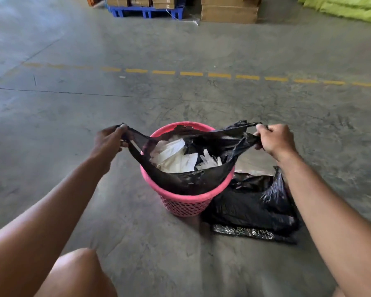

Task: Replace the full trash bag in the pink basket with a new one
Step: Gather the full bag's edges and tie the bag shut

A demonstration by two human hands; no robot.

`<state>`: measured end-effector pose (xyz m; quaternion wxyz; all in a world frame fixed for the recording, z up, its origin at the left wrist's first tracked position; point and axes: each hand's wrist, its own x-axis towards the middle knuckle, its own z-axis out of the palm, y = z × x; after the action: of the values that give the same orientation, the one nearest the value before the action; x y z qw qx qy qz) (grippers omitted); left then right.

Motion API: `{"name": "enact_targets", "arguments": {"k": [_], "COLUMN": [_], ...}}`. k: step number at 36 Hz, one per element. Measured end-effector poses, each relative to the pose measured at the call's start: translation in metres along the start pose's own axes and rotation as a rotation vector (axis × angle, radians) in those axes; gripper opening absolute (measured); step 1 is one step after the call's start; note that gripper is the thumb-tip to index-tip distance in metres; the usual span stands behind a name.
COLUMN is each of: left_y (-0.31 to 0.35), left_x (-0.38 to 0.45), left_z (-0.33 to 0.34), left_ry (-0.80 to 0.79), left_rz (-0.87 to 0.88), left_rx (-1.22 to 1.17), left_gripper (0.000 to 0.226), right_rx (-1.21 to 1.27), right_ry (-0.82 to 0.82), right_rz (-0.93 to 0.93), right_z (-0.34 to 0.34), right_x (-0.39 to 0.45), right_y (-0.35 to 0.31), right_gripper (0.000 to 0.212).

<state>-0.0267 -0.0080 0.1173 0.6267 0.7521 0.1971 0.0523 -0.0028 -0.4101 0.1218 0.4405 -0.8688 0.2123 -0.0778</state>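
A pink perforated basket stands on the concrete floor in front of me. Inside it sits a black trash bag filled with white paper and plastic scraps. My left hand grips the bag's left handle and stretches it outward to the left. My right hand grips the right handle and pulls it to the right. Both handles are level with the basket's far rim. A flat black bag lies on the floor right of the basket, touching its side.
My bare knee is at the bottom left. A yellow dashed line crosses the floor beyond the basket. Far back stand cardboard boxes, a blue pallet and green sacks.
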Motion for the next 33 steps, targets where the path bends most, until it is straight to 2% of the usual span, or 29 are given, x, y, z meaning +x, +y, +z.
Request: {"name": "enact_targets", "arguments": {"k": [5,7,9,11,13,15,19,22,26,29,33], "left_y": [0.020,0.019,0.022,0.026,0.025,0.020,0.001,-0.013,-0.018,-0.026,-0.030], "left_x": [0.023,0.026,0.021,0.016,0.011,0.008,0.001,-0.001,-0.009,-0.009,-0.009], "left_z": [0.024,0.034,0.047,0.060,0.074,0.087,0.102,0.109,0.115,0.121,0.122], "left_ry": [0.036,0.008,-0.055,-0.145,-0.245,-0.346,-0.602,-0.669,-0.657,-0.617,-0.645], "left_rz": [-0.043,-0.030,0.008,0.033,0.038,0.117,0.341,0.473,0.609,0.652,0.446], "left_rx": [-0.110,-0.175,-0.238,-0.302,-0.351,-0.273,0.076,0.304,0.370,0.334,0.213], "left_gripper": [0.025,0.022,0.011,0.010,0.007,0.013,0.056,0.081,0.068,0.075,0.039], "right_rx": [0.356,0.392,0.467,0.560,0.644,0.574,0.329,0.013,-0.387,-0.458,-0.312], "right_ry": [0.028,0.042,0.038,-0.076,-0.272,-0.376,-0.430,-0.402,-0.238,-0.196,-0.305], "right_rz": [0.035,-0.045,-0.141,-0.171,-0.170,-0.211,-0.311,-0.530,-0.939,-1.018,-1.015], "right_z": [0.002,0.006,0.016,0.029,0.045,0.064,0.098,0.112,0.121,0.124,0.124], "right_x": [0.022,0.016,0.009,0.001,-0.011,-0.024,-0.048,-0.064,-0.084,-0.090,-0.082], "right_y": [-0.037,-0.048,-0.060,-0.068,-0.074,-0.075,-0.062,-0.055,-0.060,-0.074,-0.100], "right_gripper": [0.030,0.029,0.029,0.028,0.029,0.028,0.027,0.020,0.015,0.016,0.015]}}
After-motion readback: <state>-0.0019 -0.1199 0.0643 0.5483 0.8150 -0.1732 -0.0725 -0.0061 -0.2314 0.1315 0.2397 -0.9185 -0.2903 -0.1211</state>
